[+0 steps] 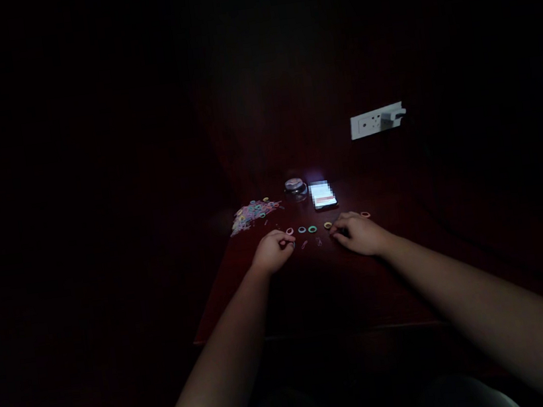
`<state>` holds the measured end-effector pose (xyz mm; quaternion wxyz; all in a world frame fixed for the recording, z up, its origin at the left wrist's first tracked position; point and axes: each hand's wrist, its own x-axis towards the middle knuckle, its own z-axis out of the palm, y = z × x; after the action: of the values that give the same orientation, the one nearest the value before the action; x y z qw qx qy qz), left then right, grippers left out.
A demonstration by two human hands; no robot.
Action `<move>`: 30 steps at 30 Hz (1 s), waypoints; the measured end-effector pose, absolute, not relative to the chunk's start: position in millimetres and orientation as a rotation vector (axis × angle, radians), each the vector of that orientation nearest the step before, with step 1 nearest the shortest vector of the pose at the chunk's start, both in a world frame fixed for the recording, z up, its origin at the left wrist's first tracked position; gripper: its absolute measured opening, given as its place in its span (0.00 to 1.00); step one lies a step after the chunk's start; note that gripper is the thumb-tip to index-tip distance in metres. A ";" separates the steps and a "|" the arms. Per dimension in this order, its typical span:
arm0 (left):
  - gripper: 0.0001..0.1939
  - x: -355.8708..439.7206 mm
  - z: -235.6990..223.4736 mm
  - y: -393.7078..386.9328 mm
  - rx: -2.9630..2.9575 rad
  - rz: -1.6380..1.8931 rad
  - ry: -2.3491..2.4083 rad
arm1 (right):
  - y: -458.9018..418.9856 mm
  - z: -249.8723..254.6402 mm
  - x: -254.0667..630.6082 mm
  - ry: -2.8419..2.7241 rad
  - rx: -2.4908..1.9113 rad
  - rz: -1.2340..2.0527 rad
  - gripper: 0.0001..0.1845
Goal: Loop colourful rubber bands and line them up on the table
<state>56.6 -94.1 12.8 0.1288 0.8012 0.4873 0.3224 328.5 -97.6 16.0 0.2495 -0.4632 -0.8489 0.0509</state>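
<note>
On the dark reddish table, a row of small coloured rings, like elastic hair ties, runs between and beyond my hands: a pink ring (pixel 290 231), a bluish ring (pixel 302 230), a green ring (pixel 312 229), a yellow ring (pixel 328 225) and an orange ring (pixel 365 214). My left hand (pixel 271 253) is closed at the row's left end, fingertips together beside the pink ring. Close to the yellow ring, my right hand (pixel 358 235) rests with curled fingers. What either hand pinches is too small and dark to make out. Small pinkish bits (pixel 304 244) lie below the row.
A heap of colourful small bands (pixel 253 214) spreads at the table's left back. Behind the row stand a round lidded container (pixel 294 187) and a lit phone (pixel 323 194). A white wall socket (pixel 375 121) holds a plug. The table's front edge (pixel 338 332) faces me.
</note>
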 end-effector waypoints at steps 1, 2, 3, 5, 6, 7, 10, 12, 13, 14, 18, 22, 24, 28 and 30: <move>0.09 56.5 12.7 -94.1 2.323 0.939 1.417 | -97.6 16.0 328.5 -2.309 -1.260 0.143 0.09; 0.09 56.4 12.5 -94.1 2.317 0.942 1.417 | -97.6 15.9 328.6 -2.306 -1.260 0.147 0.09; 0.09 56.2 12.3 -94.1 2.313 0.948 1.419 | -97.6 15.7 328.7 -2.302 -1.260 0.149 0.09; 0.10 55.9 11.8 -94.0 2.311 0.962 1.418 | -97.5 15.3 328.9 -2.299 -1.258 0.154 0.09; 0.10 55.7 11.5 -93.9 2.314 0.966 1.416 | -97.4 15.1 329.1 -2.299 -1.257 0.158 0.09; 0.10 55.5 11.2 -93.7 2.318 0.970 1.413 | -97.3 15.0 329.3 -2.301 -1.255 0.163 0.09; 0.09 54.9 10.1 -93.1 2.322 0.971 1.395 | -97.2 15.1 329.8 -2.308 -1.253 0.168 0.08; 0.09 54.6 9.9 -93.3 2.325 0.972 1.379 | -97.5 15.7 329.8 -2.310 -1.252 0.161 0.08; 0.09 54.6 10.1 -93.8 2.334 0.971 1.364 | -97.7 16.1 329.8 -2.312 -1.250 0.159 0.08; 0.08 54.7 10.6 -94.7 2.352 0.967 1.341 | -97.8 16.5 329.7 -2.313 -1.246 0.158 0.08; 0.06 56.4 15.4 -101.7 2.500 0.932 1.233 | -97.9 17.2 328.9 -2.310 -1.239 0.157 0.08; 0.04 59.6 21.9 -109.8 2.632 0.855 1.181 | -97.2 16.6 328.2 -2.307 -1.239 0.155 0.07; 0.04 61.1 24.1 -112.3 2.657 0.843 1.152 | -97.1 16.4 328.1 -2.304 -1.237 0.155 0.07; 0.05 62.8 25.5 -113.9 2.672 0.875 1.135 | -97.3 16.9 328.4 -2.301 -1.245 0.158 0.07; 0.07 63.0 25.6 -113.8 2.692 0.884 1.090 | -97.3 17.5 328.5 -2.302 -1.251 0.171 0.07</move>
<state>63.0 -113.8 25.6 0.0527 0.8856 0.3584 0.2908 328.5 -97.3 17.5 0.2554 -0.4606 -0.8478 0.0629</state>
